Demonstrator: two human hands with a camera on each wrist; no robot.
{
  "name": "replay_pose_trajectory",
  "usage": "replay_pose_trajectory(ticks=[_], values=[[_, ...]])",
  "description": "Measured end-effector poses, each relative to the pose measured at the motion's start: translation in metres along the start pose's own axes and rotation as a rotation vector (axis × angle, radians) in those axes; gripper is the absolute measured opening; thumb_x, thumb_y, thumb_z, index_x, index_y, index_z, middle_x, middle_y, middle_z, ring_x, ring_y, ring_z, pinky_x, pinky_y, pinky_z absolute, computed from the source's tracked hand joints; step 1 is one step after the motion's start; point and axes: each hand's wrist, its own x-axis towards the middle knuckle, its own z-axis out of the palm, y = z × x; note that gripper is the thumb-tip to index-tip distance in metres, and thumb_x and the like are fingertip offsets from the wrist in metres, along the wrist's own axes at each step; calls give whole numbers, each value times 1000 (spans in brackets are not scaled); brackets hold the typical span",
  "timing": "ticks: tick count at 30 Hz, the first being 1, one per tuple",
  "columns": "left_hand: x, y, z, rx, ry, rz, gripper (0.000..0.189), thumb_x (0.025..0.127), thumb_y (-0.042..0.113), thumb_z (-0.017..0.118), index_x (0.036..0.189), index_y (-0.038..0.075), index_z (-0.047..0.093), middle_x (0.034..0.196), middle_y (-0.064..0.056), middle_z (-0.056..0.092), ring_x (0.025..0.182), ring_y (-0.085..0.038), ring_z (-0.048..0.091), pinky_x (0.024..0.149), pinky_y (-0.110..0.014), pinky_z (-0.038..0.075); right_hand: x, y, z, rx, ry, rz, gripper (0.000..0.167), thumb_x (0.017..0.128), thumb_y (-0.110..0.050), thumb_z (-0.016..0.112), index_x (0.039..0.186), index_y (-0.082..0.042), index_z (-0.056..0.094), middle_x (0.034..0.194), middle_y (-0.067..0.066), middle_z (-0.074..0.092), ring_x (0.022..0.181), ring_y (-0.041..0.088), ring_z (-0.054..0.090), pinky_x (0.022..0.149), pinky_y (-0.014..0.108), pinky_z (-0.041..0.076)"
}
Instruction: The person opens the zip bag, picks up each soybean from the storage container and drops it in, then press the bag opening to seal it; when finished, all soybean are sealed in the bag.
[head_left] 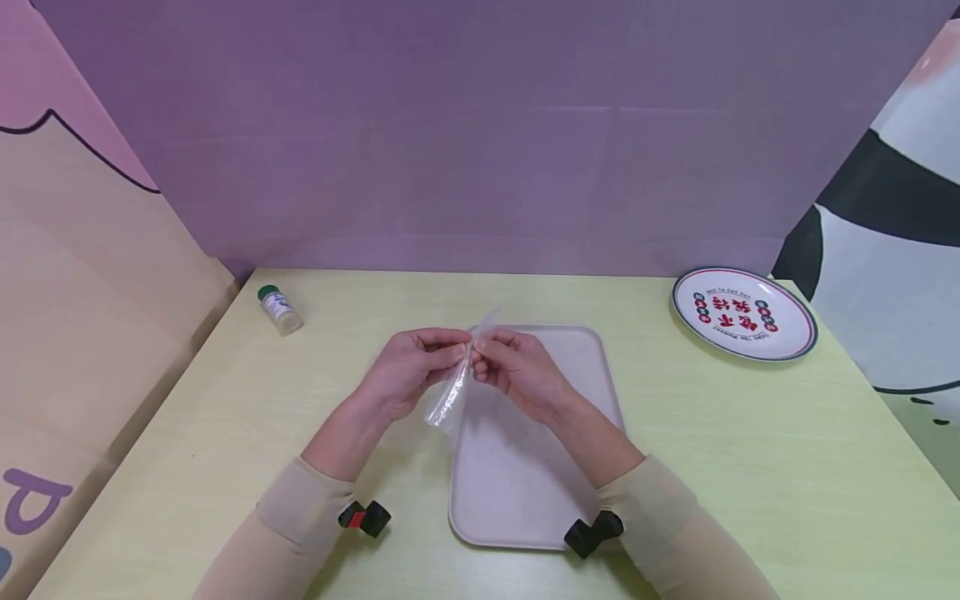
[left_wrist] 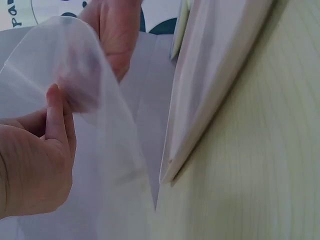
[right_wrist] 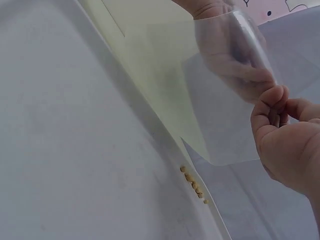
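Observation:
A clear, limp plastic bag [head_left: 448,404] hangs between both hands, over the left edge of a pale tray [head_left: 540,492]. My left hand [head_left: 405,371] pinches it near the top with thumb and fingertips. From the other side my right hand [head_left: 525,375] grips the same upper part, its fingers curled in and close to the left fingertips. In the left wrist view the film [left_wrist: 122,145] spreads broad and see-through, partly veiling the right hand. The right wrist view shows several small tan pieces [right_wrist: 192,182] lined along the tray's inner edge; the hands hide them in the head view.
A small clear bottle with a green cap [head_left: 280,310] lies at the table's back left. At the back right sits a white plate [head_left: 744,314] with red lettering and a dark rim. A purple cloth backdrop [head_left: 480,150] rises behind the light wooden table [head_left: 750,467].

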Motion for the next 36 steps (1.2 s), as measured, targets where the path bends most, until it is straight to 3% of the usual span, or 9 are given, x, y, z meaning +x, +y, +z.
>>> replay_pose_trajectory(ticks=[6,9,11,18,24,28,31,36], values=[[-1,0,1,-108,-28,-19,33,99,-8,56,131,-14,57,98,-6,70,84,-11,69,75,-20,56,-1,0,2,45,-9,-17,24,104,3,47,89,-5,65,82,4,60,71,9,57,67,19,52],[-2,1,2,-105,-25,-8,33,99,-7,57,132,-13,57,98,-6,71,84,-11,70,76,-21,57,-1,0,2,42,-13,-26,26,104,3,47,88,-6,66,82,4,60,71,10,56,68,19,52],[-2,1,2,-36,-5,19,31,98,-4,60,128,-12,61,101,-8,71,84,-12,70,75,-22,57,-1,0,2,22,7,-27,25,103,4,48,88,-5,66,80,4,60,70,10,56,67,20,52],[-7,7,0,341,89,175,15,93,1,69,107,-2,76,106,-15,72,83,-19,71,76,-31,59,-2,-4,2,-155,137,11,10,100,-1,58,91,0,62,81,8,59,68,15,56,67,22,53],[-8,10,-9,437,176,244,14,91,1,68,102,1,77,98,-12,73,71,-20,71,75,-32,60,-1,-10,-6,-272,217,51,13,97,-5,64,99,8,64,78,8,62,63,14,54,63,22,52],[-8,14,-14,511,174,263,14,91,1,67,101,3,77,94,-12,71,69,-25,71,74,-38,60,-3,-16,-11,-326,252,72,16,95,-8,67,98,8,65,76,7,63,59,13,53,58,22,49],[-10,18,-17,561,171,265,16,93,1,65,101,6,77,98,-10,70,69,-27,72,72,-40,60,-6,-21,-13,-379,283,73,17,93,-11,69,97,5,66,80,9,65,59,15,55,57,23,48],[-13,23,-21,621,189,257,20,95,1,60,103,8,77,109,-7,70,68,-25,73,61,-32,55,-7,-24,-16,-464,311,36,11,93,-11,68,94,0,66,87,11,71,65,20,63,58,26,51]])
